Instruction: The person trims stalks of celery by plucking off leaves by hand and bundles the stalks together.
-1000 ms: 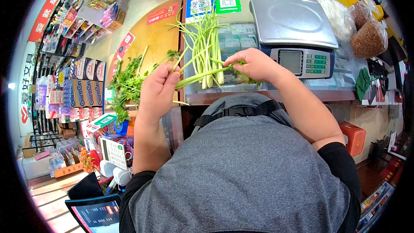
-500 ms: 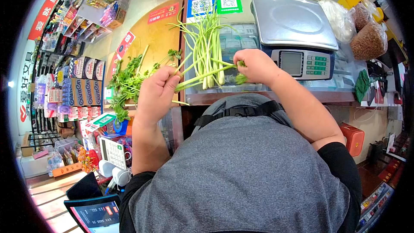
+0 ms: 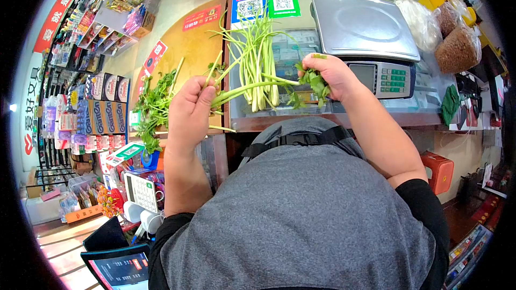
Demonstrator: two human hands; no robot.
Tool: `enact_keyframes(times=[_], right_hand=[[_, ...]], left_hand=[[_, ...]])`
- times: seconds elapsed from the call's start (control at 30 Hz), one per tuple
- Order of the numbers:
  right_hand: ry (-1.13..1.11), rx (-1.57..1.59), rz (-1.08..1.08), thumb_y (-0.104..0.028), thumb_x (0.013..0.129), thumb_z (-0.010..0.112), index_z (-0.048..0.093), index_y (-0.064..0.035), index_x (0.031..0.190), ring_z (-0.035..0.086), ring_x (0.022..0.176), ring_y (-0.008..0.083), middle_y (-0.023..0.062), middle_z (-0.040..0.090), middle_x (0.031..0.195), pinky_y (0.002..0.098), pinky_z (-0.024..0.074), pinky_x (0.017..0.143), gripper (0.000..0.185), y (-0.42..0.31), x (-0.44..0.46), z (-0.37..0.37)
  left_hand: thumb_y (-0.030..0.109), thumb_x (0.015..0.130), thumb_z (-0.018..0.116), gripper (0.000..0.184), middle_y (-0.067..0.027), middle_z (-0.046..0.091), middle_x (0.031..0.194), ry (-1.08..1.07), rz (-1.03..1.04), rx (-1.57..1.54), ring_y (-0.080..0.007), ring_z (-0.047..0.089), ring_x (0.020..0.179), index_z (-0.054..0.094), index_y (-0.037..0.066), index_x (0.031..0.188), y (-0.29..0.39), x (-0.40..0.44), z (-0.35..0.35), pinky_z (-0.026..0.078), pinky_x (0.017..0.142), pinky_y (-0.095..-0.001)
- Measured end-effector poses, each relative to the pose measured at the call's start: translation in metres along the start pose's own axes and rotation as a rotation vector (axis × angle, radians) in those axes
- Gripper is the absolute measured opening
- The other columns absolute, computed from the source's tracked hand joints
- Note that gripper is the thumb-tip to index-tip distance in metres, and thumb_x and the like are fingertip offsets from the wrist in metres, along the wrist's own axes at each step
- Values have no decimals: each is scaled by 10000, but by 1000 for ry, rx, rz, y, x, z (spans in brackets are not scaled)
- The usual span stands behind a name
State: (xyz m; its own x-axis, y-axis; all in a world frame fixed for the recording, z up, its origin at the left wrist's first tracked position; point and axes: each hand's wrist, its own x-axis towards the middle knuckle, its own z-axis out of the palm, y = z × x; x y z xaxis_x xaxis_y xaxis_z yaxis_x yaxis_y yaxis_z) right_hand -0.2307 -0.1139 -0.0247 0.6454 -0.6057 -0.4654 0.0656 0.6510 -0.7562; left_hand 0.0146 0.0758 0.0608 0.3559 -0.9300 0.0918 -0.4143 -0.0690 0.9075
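My left hand (image 3: pixel 189 108) is closed around celery stalks (image 3: pixel 236 92) near the counter's front edge. They reach right, across the lower part of a bundle of leafless celery stalks (image 3: pixel 257 56) on the glass. In my right hand (image 3: pixel 337 77), closed fingers hold green celery leaves (image 3: pixel 316 84) near the tip of the held stalk; whether they are still joined to it I cannot tell. A small leafy sprig (image 3: pixel 293 98) is just left of that hand. Beyond my left hand lies a heap of leafy celery trimmings (image 3: pixel 153 104) on the wooden surface.
A weighing scale (image 3: pixel 365 27) stands right of the bundle, close to my right hand. Payment code cards (image 3: pixel 283 3) lie at the back. Bags of brown granules (image 3: pixel 457 51) sit at the right. Shelves of packaged goods (image 3: pixel 102 102) line the left.
My right hand has shifted slightly right and turned, and a bunch of leaves now shows in its fingers. My left hand has moved a little left with the stalks.
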Motion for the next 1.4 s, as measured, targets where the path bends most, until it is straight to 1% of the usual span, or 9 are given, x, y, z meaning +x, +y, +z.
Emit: enact_keyframes(times=[0.07,0.17,0.3,0.47,0.6,0.87,1.1,1.3,1.4], right_hand=[[-58,-192,-1,-100,898,588,630,-44,870,568,752,148,60,622,855,287,490,713,76,2,7,-2],[-131,-761,-243,-62,892,587,694,-60,996,562,767,137,52,649,919,281,477,714,149,3,5,8],[-341,-1040,-29,-68,831,603,736,-73,1004,555,749,121,41,670,831,273,457,727,218,-6,2,18],[-499,-1028,36,-66,808,592,717,-42,898,592,780,122,26,686,834,269,464,755,156,-12,-4,17],[-600,-958,48,-39,820,585,708,-16,950,602,816,119,30,695,886,266,468,798,180,-8,-1,9],[-796,-944,49,-32,824,606,711,-9,1065,605,841,118,38,708,935,264,468,811,264,-17,-10,14],[-749,-1153,47,-106,798,690,728,-47,1019,630,796,135,63,721,909,278,487,760,232,-25,-22,30],[-480,-1372,-221,-176,753,759,709,-23,894,654,760,237,116,696,828,340,500,707,214,-21,-18,32],[-379,-1411,-219,-186,764,758,691,-23,855,648,765,269,131,672,798,360,496,703,199,-22,-23,34]], left_hand=[[96,968,547,96,35,561,830,-28,1,42,-42,471,740,599,25,1007,7,-1,1,402,675,-202],[95,969,544,98,47,551,851,-69,6,57,-36,459,765,594,24,1014,11,-2,0,389,696,-192],[89,963,552,95,40,557,860,-115,13,63,-39,471,784,596,17,1006,20,-5,-2,392,710,-194],[85,952,563,71,17,551,786,-62,57,149,-59,482,716,593,21,960,19,-7,-9,413,657,-220],[88,938,578,62,0,537,738,-20,101,230,-74,477,671,587,27,930,18,-9,-16,414,620,-238],[81,936,578,70,-8,579,824,-121,114,277,-88,516,756,585,12,928,21,-11,-27,421,703,-228],[107,927,599,104,-15,563,782,-164,226,275,-105,513,724,597,5,906,24,-11,-27,419,677,-240],[77,724,765,205,-59,574,736,-187,280,398,-161,561,681,626,4,856,26,-8,-24,439,629,-282],[71,615,807,278,-84,595,735,-193,310,471,-213,591,682,643,7,831,24,-8,-24,446,615,-310]])
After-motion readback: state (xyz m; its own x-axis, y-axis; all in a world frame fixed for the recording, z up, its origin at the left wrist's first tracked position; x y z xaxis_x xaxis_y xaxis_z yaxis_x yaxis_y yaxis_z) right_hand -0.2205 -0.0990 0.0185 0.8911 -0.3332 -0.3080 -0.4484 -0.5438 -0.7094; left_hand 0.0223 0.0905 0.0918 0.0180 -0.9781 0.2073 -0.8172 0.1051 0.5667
